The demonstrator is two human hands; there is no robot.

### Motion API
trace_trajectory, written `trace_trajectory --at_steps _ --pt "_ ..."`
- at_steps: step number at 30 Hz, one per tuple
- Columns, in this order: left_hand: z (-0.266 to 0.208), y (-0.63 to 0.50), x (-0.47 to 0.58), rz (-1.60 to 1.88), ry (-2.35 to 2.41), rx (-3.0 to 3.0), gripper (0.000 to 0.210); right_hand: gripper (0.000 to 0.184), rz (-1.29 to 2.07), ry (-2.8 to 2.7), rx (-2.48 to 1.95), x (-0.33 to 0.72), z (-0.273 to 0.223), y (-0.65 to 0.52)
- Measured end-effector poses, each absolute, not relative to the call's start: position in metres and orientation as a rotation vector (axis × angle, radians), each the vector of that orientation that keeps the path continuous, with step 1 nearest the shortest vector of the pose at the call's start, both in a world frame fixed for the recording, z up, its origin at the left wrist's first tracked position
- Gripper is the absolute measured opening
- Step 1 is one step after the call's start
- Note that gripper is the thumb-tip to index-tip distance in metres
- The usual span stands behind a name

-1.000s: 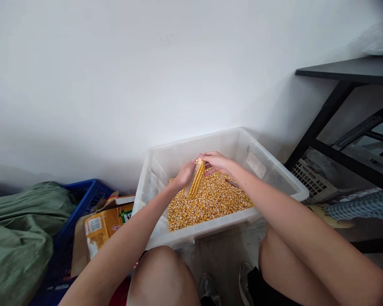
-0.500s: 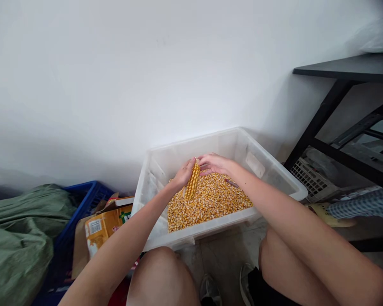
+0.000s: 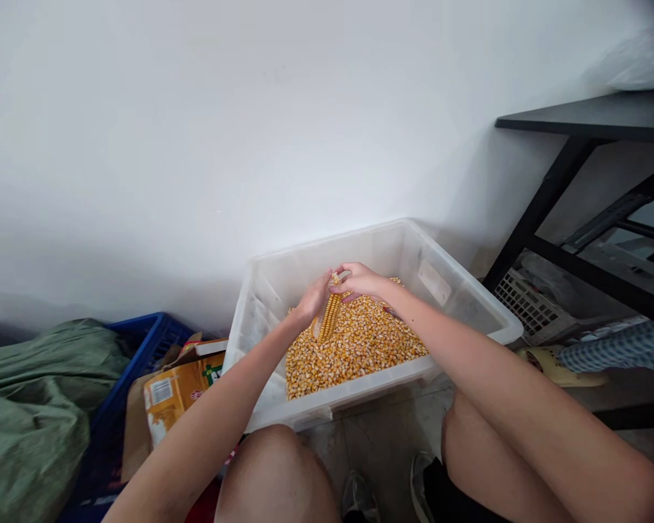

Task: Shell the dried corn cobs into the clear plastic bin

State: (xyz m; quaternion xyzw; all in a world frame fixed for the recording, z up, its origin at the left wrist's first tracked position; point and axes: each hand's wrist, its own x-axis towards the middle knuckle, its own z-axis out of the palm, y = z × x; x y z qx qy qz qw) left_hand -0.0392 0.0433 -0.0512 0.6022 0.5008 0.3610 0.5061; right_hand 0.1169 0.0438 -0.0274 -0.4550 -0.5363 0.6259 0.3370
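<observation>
My left hand (image 3: 313,299) is closed around a dried ear of corn (image 3: 328,321), which tilts over a heap of loose kernels (image 3: 354,352). Most rows on the ear still carry yellow kernels; some near its upper end look bare and pale. At that upper end, the fingers and thumb of my right hand (image 3: 358,280) are closed on the ear. Both hands are inside a translucent white plastic bin (image 3: 370,378). A slim dark tool (image 3: 389,311) lies on the kernels, partly hidden behind my right forearm.
A white wall (image 3: 283,131) rises behind the bin. On the left are a blue crate (image 3: 152,323), a green sack (image 3: 27,407) and an orange printed carton (image 3: 168,399). A black shelf frame (image 3: 528,218) stands at right, with a white basket (image 3: 528,305) under it.
My right hand has come in from just beside the ear's upper end and now presses on it with fingers and thumb. My left hand keeps its hold on the ear.
</observation>
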Motion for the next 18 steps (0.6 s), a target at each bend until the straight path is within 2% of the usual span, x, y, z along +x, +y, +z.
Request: trace_trajectory --at_steps 5,9,14,18 --pt "-0.0458 0.0392 -0.0383 0.861 1.326 1.658 0.044 0.039 1.611 -1.409 -1.143 0.1151 -0.0287 0.0442" --pt "-0.05 0.0401 -0.0379 0.873 1.313 1.558 0.037 0.039 1.625 -1.402 -1.147 0.1193 -0.0289 0.0449" --pt "-0.0551 0.0433 -0.0372 0.836 1.054 1.286 0.044 0.039 1.637 -1.414 -1.159 0.1223 -0.0284 0.0449" --pt "-0.051 0.0425 -0.0381 0.797 1.003 1.356 0.046 0.034 1.624 -1.461 -1.126 0.1211 -0.0307 0.0456"
